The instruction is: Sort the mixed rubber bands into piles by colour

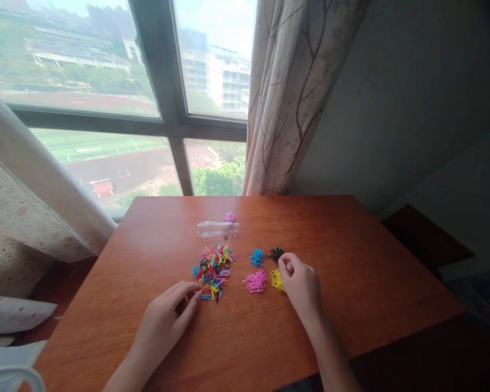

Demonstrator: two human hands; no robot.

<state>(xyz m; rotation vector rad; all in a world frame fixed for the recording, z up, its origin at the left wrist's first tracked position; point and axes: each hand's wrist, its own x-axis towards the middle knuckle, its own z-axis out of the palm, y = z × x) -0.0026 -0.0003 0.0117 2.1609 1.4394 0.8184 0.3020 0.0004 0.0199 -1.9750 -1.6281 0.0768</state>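
A mixed pile of small coloured rubber bands lies on the wooden table. To its right sit sorted little heaps: blue, black, pink and yellow. My left hand rests at the lower left edge of the mixed pile, fingers curled and touching bands there. My right hand hovers over the yellow heap just below the black one, fingertips pinched together; whether a band is between them is too small to see.
A clear plastic bottle lies on its side behind the piles, with a small pink thing beside it. Behind the table are a window and a patterned curtain. Cushions sit at the left.
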